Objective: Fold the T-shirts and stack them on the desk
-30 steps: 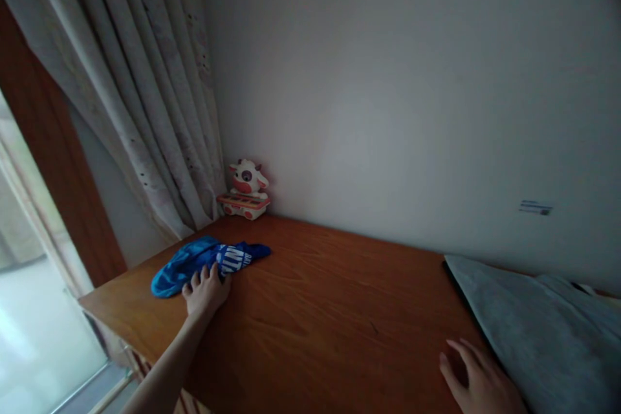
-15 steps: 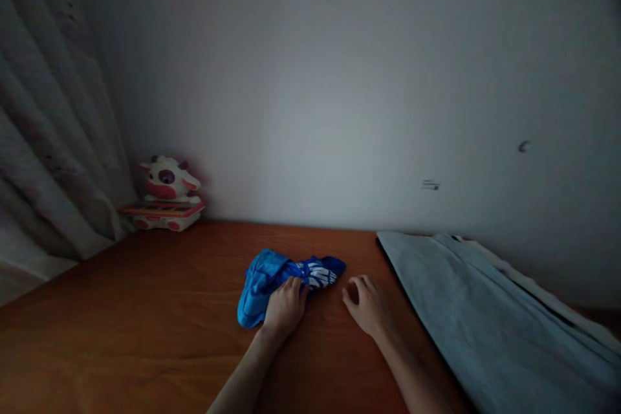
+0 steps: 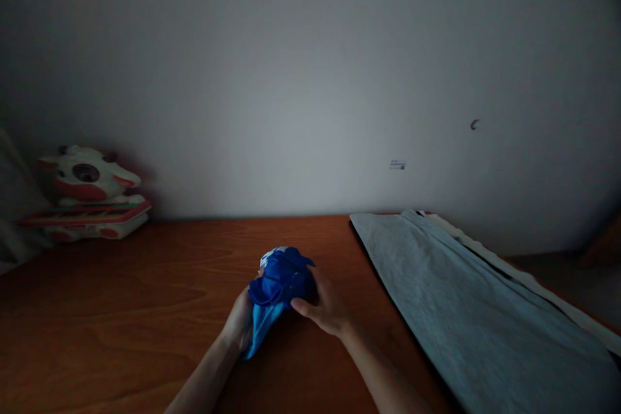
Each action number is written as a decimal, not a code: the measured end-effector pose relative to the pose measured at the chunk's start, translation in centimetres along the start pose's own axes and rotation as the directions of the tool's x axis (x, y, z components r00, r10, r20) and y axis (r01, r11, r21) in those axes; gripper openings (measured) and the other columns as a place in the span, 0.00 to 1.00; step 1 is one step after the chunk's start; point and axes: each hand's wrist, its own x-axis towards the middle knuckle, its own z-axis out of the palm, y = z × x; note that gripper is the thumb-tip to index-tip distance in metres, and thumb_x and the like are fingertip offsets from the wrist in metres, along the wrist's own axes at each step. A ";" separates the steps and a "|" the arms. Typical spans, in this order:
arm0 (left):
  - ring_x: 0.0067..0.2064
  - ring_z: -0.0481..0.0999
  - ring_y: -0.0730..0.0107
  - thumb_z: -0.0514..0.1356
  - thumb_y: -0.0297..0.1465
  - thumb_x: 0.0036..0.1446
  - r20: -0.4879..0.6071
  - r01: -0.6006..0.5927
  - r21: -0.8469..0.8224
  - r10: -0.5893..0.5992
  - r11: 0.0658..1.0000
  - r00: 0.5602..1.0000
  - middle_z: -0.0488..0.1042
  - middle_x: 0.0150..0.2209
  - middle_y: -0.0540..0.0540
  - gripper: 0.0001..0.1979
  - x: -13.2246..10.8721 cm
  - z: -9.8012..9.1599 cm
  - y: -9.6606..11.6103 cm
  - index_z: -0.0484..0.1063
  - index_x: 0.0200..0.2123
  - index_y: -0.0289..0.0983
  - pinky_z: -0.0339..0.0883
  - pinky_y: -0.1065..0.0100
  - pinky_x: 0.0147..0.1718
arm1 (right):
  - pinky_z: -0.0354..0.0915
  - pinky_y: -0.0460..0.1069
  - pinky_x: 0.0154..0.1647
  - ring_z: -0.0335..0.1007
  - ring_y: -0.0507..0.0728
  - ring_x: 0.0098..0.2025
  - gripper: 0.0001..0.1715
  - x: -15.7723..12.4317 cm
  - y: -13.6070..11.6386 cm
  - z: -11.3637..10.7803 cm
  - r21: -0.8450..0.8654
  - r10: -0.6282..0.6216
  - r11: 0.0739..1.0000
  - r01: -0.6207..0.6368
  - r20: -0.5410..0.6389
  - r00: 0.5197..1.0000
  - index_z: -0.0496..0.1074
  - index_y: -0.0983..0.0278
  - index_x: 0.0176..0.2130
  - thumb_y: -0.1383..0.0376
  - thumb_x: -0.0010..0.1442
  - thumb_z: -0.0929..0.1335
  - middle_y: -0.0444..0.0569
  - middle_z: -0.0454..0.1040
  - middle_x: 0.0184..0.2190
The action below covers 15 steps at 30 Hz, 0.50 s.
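Note:
A bunched blue cloth [image 3: 286, 275] is raised between my two hands over the wooden surface. It is dark blue with a white print at its upper left, and a light blue part hangs below. My left hand [image 3: 241, 315] is closed on its left side, the fingers mostly hidden behind the fabric. My right hand [image 3: 326, 305] grips the right side, thumb at the front and fingers partly covered by the cloth. What kind of cloth article it is cannot be made out.
A brown wooden tabletop [image 3: 194, 272] runs to a pale wall [image 3: 291, 110]. At the far left stands a cow-shaped toy keyboard [image 3: 92, 194]. Grey fabric [image 3: 466, 310] with a dark edge lies along the right. A small label [image 3: 398, 165] is on the wall.
The cloth has gone from lying stretched out to being bunched and lifted. My right hand has moved left and taken hold of it. The view has turned rightward.

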 end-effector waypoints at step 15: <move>0.32 0.78 0.59 0.64 0.47 0.49 0.281 -0.426 0.839 0.401 0.339 0.872 0.79 0.29 0.47 0.15 0.3 -3.1 0.1 0.76 0.30 0.41 0.72 0.62 0.37 | 0.73 0.61 0.50 0.77 0.65 0.50 0.23 1.2 1.8 0.4 0.381 0.200 0.916 -0.127 -0.159 0.967 0.77 0.58 0.51 0.49 0.62 0.68 0.51 0.82 0.45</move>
